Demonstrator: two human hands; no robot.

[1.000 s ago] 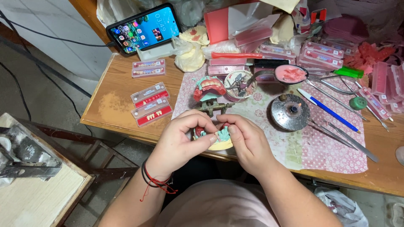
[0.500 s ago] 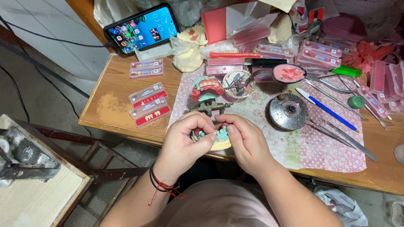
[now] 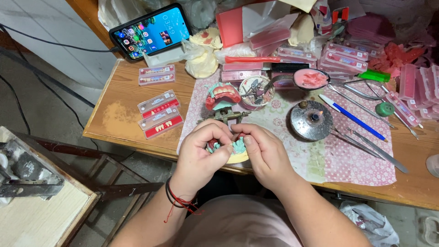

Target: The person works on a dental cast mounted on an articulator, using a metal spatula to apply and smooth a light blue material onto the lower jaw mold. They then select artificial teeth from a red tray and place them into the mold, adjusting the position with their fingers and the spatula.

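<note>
My left hand (image 3: 201, 153) and my right hand (image 3: 263, 153) meet over a dental cast (image 3: 238, 150), a pale base with teal and pink parts, at the near edge of the wooden table (image 3: 114, 119). Both hands grip it, fingertips pinched together on its top. Much of the cast is hidden by my fingers. Just behind it stands a metal articulator with a pink denture model (image 3: 222, 96).
A patterned cloth (image 3: 356, 160) covers the table's middle, with a round metal burner (image 3: 312, 120), long metal tools (image 3: 370, 146) and a blue pen (image 3: 352, 116). Flat cards of teeth (image 3: 160, 114) lie left. A phone (image 3: 151, 31) leans at the back. Pink boxes crowd the far right.
My hands stay on the cast with only small finger shifts. The view has drifted slightly.
</note>
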